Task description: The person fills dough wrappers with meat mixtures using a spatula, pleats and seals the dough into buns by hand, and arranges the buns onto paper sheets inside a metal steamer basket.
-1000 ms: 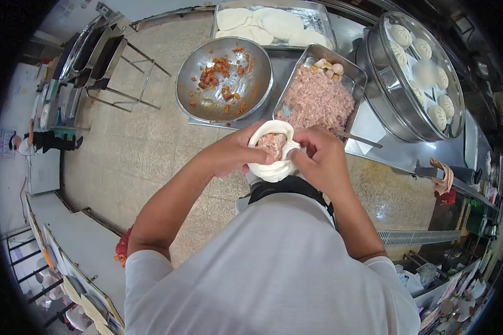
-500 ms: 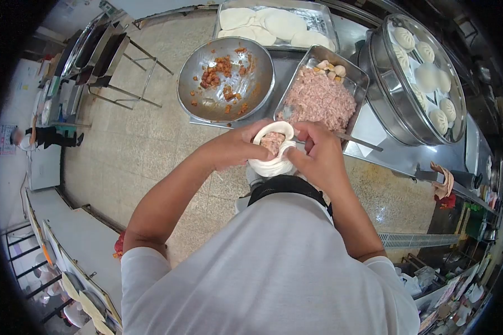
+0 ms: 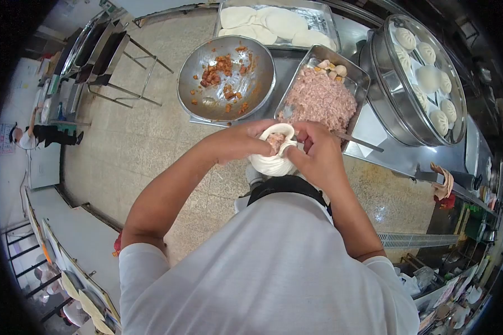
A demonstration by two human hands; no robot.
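Note:
Between my two hands is a partly pleated bun (image 3: 273,164), its white dough gathered around pinkish meat filling (image 3: 276,142) that shows through the open top. My left hand (image 3: 241,144) cups the bun's left side, thumb over the edge near the filling. On the other side my right hand (image 3: 317,146) pinches the dough rim with thumb and forefinger. Just beyond the hands, a metal tray of ground meat (image 3: 321,96) holds a flat metal utensil (image 3: 363,142) with its handle sticking out. A steel bowl (image 3: 185,84) with reddish-brown chunks stands to its left.
A tray (image 3: 328,25) of flat dough rounds (image 3: 285,22) lies at the back. To the right, a steamer (image 3: 377,84) carries several pleated buns (image 3: 439,121). A metal rack (image 3: 126,72) stands on the floor at left, and another person (image 3: 44,135) is at far left.
The bun's opening has narrowed, with more of the rim gathered into pleats and less filling showing. Both hands stay in nearly the same place. The person at far left has shifted an arm.

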